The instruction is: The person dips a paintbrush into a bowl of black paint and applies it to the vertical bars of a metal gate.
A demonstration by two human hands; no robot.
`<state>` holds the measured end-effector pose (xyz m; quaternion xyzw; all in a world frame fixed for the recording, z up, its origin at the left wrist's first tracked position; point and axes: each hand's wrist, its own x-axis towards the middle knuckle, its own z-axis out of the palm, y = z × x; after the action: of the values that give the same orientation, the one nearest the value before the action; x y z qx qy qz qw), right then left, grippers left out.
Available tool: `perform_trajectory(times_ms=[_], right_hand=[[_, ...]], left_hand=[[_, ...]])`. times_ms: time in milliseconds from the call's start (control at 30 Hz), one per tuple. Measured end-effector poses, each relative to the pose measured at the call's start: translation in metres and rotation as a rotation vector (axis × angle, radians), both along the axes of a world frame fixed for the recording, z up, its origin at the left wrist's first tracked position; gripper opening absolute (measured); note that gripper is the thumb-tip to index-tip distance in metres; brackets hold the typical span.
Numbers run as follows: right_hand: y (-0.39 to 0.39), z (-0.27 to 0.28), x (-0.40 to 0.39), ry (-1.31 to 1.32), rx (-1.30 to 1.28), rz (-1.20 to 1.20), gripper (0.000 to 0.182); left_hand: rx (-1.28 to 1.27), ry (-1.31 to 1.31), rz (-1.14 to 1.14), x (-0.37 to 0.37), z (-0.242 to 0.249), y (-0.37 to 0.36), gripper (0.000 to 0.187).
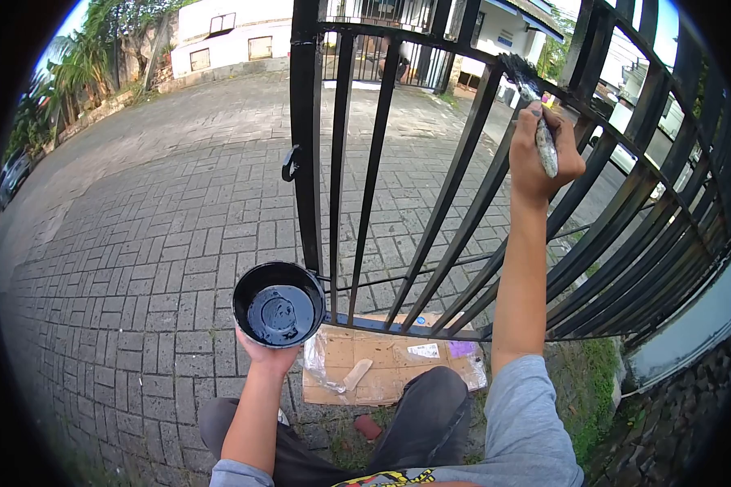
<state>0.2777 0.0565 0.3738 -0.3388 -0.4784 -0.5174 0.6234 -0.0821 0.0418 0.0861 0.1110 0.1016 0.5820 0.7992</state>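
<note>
My right hand [547,154] is closed around the pale, paint-stained handle of a paintbrush [547,150]. The brush's dark bristles touch the upper rail of a black metal gate [304,122]. Lower down on the left, my left hand [268,355] holds a round black bowl [279,305] from beneath, with its opening facing up. Glossy black paint [280,315] covers the bowl's bottom. The bowl's right edge is close to the lower part of the gate's end post; whether they touch I cannot tell.
Flattened cardboard [382,365] with clear plastic lies under the gate. A reddish brick piece [368,428] rests near my knees. Grey paving [179,243] spreads left and beyond the bars. A low white wall [682,345] stands at right. Someone crouches far behind the bars.
</note>
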Motion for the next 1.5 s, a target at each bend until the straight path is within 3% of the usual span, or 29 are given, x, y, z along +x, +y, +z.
perform_trajectory(times_ms=[67,167,200,433,567,700,767,833,933,1033,1167,1200,1300,1433,1467,1500], right_hand=[[0.005,-0.004,-0.002,-0.034,0.068,-0.039,0.019],[0.020,-0.011,-0.019,-0.077,-0.054,0.206,0.020],[0.014,-0.010,-0.025,-0.123,-0.124,0.108,0.020],[0.014,-0.018,-0.013,0.075,0.058,0.051,0.021],[0.035,-0.028,-0.040,-0.090,-0.066,0.062,0.025],[0.029,-0.031,-0.035,0.040,-0.018,0.192,0.022],[0.031,-0.028,-0.030,0.111,0.140,0.294,0.016],[0.031,-0.027,-0.030,0.195,0.048,0.276,0.019],[0.048,-0.030,-0.036,-0.026,0.025,0.154,0.021],[0.049,-0.031,-0.032,0.103,-0.089,0.507,0.023],[0.042,-0.025,-0.036,0.199,0.068,0.585,0.024],[0.042,-0.024,-0.039,0.222,0.048,0.547,0.019],[0.054,-0.019,-0.058,-0.100,-0.024,0.283,0.016],[0.044,-0.015,-0.065,0.056,-0.136,0.478,0.016],[0.047,-0.013,-0.069,0.062,-0.004,0.459,0.017],[0.050,-0.013,-0.073,0.036,-0.031,0.449,0.017]], left_hand=[[0.000,0.005,0.019,-0.003,-0.002,0.002,0.064],[-0.017,0.012,0.036,-0.003,-0.009,0.005,0.065],[-0.021,0.015,0.037,-0.002,-0.008,0.005,0.065],[-0.055,0.021,0.019,0.001,-0.005,0.003,0.068],[-0.051,0.031,0.014,0.005,-0.003,0.005,0.066],[-0.080,0.028,0.008,0.012,0.011,-0.004,0.063],[-0.084,0.026,0.020,0.012,0.010,-0.001,0.063],[-0.088,0.020,0.030,0.013,0.007,0.000,0.063],[-0.087,0.028,0.017,0.016,0.008,-0.001,0.062],[-0.073,0.015,0.000,0.014,0.001,0.002,0.066],[-0.065,0.023,-0.003,0.015,0.000,0.001,0.066],[-0.063,0.017,-0.006,0.015,-0.001,0.002,0.066],[-0.053,0.014,-0.010,0.017,0.001,0.001,0.065],[-0.081,0.007,-0.007,0.022,0.014,-0.006,0.065],[-0.086,0.010,-0.006,0.022,0.014,-0.005,0.065],[-0.092,0.011,-0.005,0.021,0.013,-0.005,0.065]])
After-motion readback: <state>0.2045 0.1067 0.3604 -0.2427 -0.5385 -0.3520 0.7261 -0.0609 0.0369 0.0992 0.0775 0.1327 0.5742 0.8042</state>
